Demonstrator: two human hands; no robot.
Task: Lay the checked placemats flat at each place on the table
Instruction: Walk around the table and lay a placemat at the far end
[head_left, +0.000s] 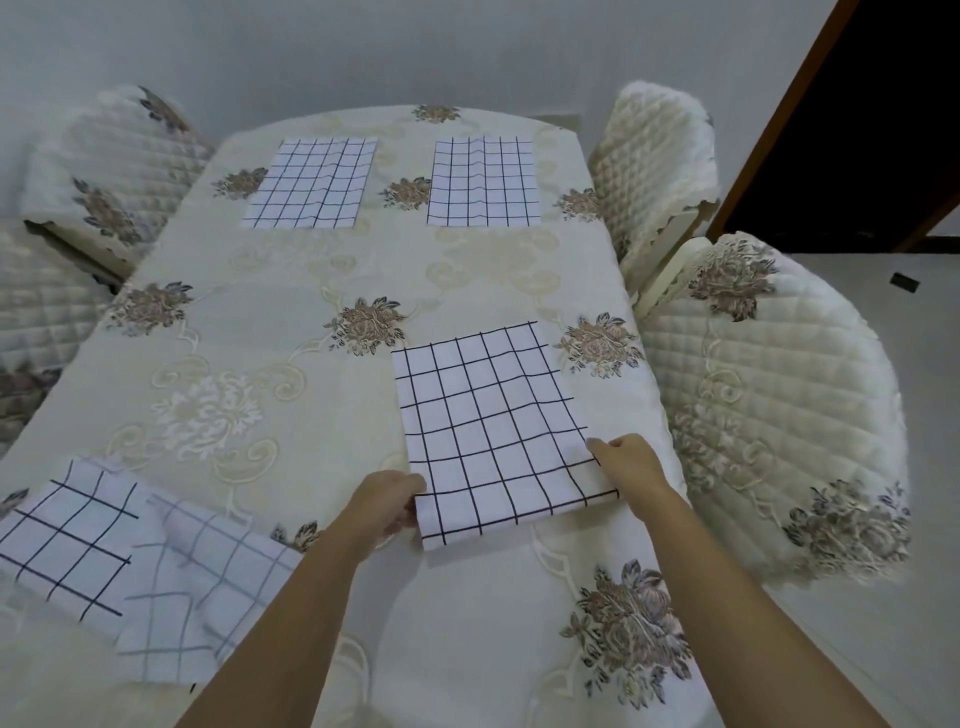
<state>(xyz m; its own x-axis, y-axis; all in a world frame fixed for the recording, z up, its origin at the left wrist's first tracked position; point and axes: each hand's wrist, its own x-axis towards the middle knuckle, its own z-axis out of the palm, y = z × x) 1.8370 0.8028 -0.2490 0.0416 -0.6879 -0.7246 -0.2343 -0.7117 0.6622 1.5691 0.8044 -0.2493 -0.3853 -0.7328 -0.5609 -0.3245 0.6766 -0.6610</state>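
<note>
Left grip (387, 506) & right grip (626, 462) each pinch a near corner of the checked placemat (493, 415), spread on the bench (311, 270) just ahead of them. Looks light, limp cloth, prob. slides easily; hold corners, keep taut btw grips.

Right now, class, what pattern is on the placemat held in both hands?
The placemat is white with a thin black grid; head view shows it.

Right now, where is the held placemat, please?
Head view: the placemat lies near right on the table, beside the nearest chair, left hand and right hand holding it.
</note>
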